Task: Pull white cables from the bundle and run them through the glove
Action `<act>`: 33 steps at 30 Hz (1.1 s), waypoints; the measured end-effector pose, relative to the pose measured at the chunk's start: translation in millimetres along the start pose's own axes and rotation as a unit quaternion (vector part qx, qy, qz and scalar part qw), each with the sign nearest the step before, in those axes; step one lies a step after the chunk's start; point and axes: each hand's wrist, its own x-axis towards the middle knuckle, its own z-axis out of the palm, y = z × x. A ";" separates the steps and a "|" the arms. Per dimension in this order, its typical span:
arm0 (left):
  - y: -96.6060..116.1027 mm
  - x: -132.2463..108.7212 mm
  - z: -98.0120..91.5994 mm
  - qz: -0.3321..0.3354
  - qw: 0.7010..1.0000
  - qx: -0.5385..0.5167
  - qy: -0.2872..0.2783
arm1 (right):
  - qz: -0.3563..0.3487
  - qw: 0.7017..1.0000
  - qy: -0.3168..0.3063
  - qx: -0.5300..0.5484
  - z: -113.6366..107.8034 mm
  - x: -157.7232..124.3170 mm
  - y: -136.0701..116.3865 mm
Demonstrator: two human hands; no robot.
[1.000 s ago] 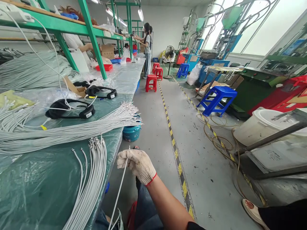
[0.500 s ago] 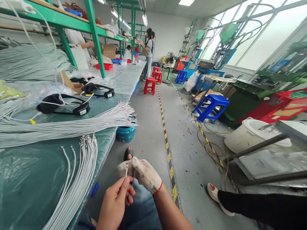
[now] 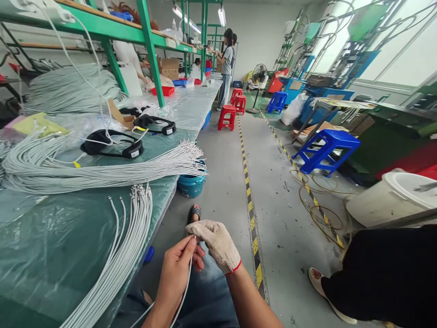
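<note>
My bare left hand (image 3: 177,273) pinches a thin white cable (image 3: 185,291) near its tip, over my lap. The cable runs down past my wrist and out of view. My right hand (image 3: 216,243), in a white knit glove with a red cuff, is closed on the cable's tip just above the left fingers. Both hands touch in front of the bench edge. A row of finished white cables (image 3: 128,246) lies on the green bench (image 3: 51,237) left of my hands. A longer bundle of white cables (image 3: 102,171) stretches across the bench behind them.
Two black headbands (image 3: 112,143) and a coiled cable pile (image 3: 68,89) lie farther back on the bench. A blue bucket (image 3: 191,184) stands on the floor under the bench edge. A person's dark-clothed leg (image 3: 378,273) is at my right. Stools, machines and standing people fill the aisle.
My left hand has come up from below and taken hold of the cable beside the gloved right hand. The view has shifted slightly to the left.
</note>
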 end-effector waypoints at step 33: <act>-12.4 -98.7 -189.0 0.355 0.567 0.677 0.306 | -0.025 0.924 -0.015 -0.381 25.0 15.1 32.4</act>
